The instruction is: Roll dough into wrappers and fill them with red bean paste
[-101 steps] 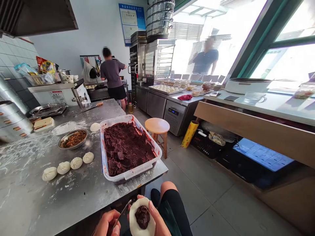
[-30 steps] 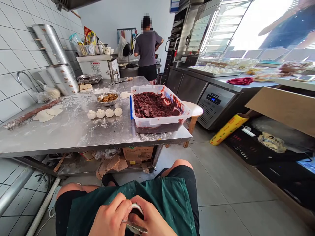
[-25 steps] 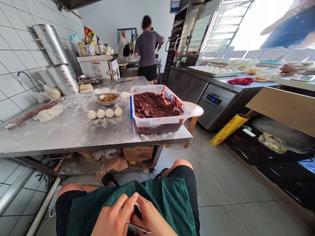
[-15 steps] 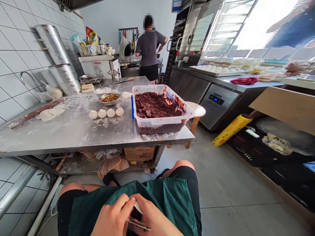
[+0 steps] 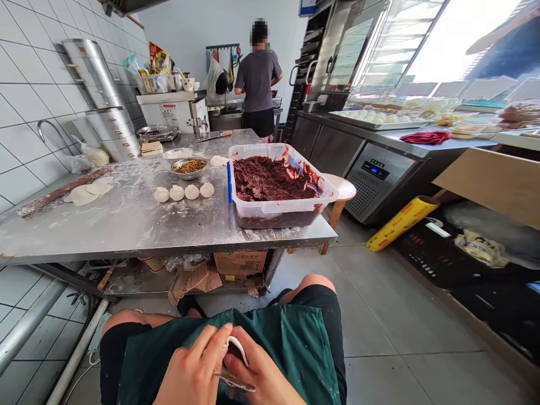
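Note:
Low in the picture, over my green apron [image 5: 291, 343], both hands close round a white dough wrapper [image 5: 237, 344] with dark filling inside. My left hand [image 5: 192, 374] pinches its rim with thumb and fingers. My right hand [image 5: 264, 377] cups it from the other side and also grips a thin metal spatula [image 5: 234, 382]. On the steel table [image 5: 126, 225] ahead stand a clear tub of dark red bean paste [image 5: 274, 180] and a row of several finished buns [image 5: 184, 192].
A metal bowl of brown filling [image 5: 189, 166], flat dough rounds [image 5: 86, 192] and steamer tins [image 5: 112, 132] are on the table's far side. A wooden stool [image 5: 341, 194] stands beyond the tub. A yellow film roll [image 5: 400, 222] lies on the floor. A person [image 5: 257, 79] stands at the back counter.
The open wrapper with its lump of filling has been folded shut between both hands, down in my lap. My view has pulled back from the table.

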Tool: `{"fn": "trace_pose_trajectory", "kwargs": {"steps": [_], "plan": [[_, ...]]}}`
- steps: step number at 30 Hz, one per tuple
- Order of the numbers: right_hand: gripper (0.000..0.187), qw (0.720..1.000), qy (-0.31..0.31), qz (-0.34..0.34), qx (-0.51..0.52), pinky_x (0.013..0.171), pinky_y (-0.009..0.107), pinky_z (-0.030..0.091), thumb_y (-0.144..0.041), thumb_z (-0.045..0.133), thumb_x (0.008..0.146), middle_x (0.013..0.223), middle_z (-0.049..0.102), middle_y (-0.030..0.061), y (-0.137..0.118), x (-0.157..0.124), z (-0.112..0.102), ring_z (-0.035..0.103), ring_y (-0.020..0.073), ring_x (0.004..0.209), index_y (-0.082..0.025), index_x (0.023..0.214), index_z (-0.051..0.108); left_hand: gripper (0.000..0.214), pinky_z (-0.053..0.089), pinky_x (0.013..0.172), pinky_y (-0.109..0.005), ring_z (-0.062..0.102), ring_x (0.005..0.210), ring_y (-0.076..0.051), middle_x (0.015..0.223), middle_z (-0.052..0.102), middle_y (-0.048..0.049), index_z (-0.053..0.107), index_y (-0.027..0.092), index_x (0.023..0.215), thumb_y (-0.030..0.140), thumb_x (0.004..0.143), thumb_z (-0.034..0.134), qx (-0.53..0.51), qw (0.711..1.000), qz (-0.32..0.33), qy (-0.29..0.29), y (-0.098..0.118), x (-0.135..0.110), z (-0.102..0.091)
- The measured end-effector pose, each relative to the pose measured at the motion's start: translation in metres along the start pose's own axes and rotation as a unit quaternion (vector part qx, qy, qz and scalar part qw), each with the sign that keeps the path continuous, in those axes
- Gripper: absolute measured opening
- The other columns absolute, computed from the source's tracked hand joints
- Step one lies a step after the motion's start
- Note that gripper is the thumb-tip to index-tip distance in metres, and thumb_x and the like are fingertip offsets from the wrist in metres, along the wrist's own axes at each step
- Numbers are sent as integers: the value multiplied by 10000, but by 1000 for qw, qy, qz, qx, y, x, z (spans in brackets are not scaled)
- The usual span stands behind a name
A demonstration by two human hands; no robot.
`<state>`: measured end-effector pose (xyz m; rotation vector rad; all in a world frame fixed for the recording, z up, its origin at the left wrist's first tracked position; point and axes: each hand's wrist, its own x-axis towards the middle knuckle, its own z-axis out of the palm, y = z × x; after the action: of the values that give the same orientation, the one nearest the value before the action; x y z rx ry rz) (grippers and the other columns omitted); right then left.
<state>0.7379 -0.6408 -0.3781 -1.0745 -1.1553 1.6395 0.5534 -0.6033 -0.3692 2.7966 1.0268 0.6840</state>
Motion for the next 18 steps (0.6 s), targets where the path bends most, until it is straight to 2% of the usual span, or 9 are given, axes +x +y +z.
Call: {"fn": "trace_pose_trajectory", "kwargs": {"steps": [2,5,6,9,10,13,14,16,18], "plan": [[335,1000,-21,14,-14,702,291,485,-553,603,954,946,619,1,1,0,0,552,160,797,-229,1040,597,414,580,552,-202,711,639,-129,915,714,-31,594,199,1195,49,862,400,16,1000,7,-13,1,0,-1],[309,999,-9,39,-36,676,291,480,-529,532,989,922,627,-1,1,0,-2,563,164,783,-238,1071,593,277,552,483,-223,699,609,-145,806,665,-8,606,228,988,58,859,430,7,1000,2,-10,2,0,0],[277,998,3,34,-54,707,297,485,-502,523,995,909,629,-3,0,1,-2,568,172,810,-238,1047,591,290,547,471,-227,692,596,-143,822,673,-10,614,218,1031,62,861,438,9,1000,7,-7,2,0,0],[173,993,0,3,-115,749,303,472,-401,565,962,868,619,-7,-3,1,-4,557,180,842,-229,957,571,525,561,488,-233,669,564,-136,924,715,-28,575,177,1282,35,796,437,27,999,35,-12,2,0,3],[145,992,-9,6,-124,734,301,461,-368,565,952,866,621,-7,-4,2,-5,550,176,827,-223,959,569,533,559,486,-238,662,556,-138,922,714,-27,581,180,1269,32,778,436,31,999,35,-18,2,0,4],[143,990,-10,45,-135,728,304,445,-307,504,957,902,656,8,-5,2,-6,552,169,809,-205,1015,586,286,521,444,-249,625,512,-140,795,652,0,607,226,998,58,836,441,14,1000,12,-23,4,0,5],[150,989,-2,51,-142,749,309,451,-289,477,962,918,667,14,-5,2,-6,562,172,824,-204,1018,587,252,510,433,-247,616,501,-135,786,643,5,602,228,988,71,868,445,8,1000,6,-20,5,0,6],[105,984,8,30,-178,814,322,461,-232,486,933,962,674,30,-6,3,-7,579,186,878,-205,968,582,321,516,440,-239,633,520,-125,869,684,-11,603,201,1143,82,889,447,11,1000,16,-12,6,0,6],[77,978,-4,16,-206,810,319,461,-179,517,881,958,663,29,-8,3,-6,580,186,869,-208,928,570,454,537,473,-234,669,572,-129,960,714,-34,570,187,1270,68,850,443,24,999,31,-15,5,0,6]]}}
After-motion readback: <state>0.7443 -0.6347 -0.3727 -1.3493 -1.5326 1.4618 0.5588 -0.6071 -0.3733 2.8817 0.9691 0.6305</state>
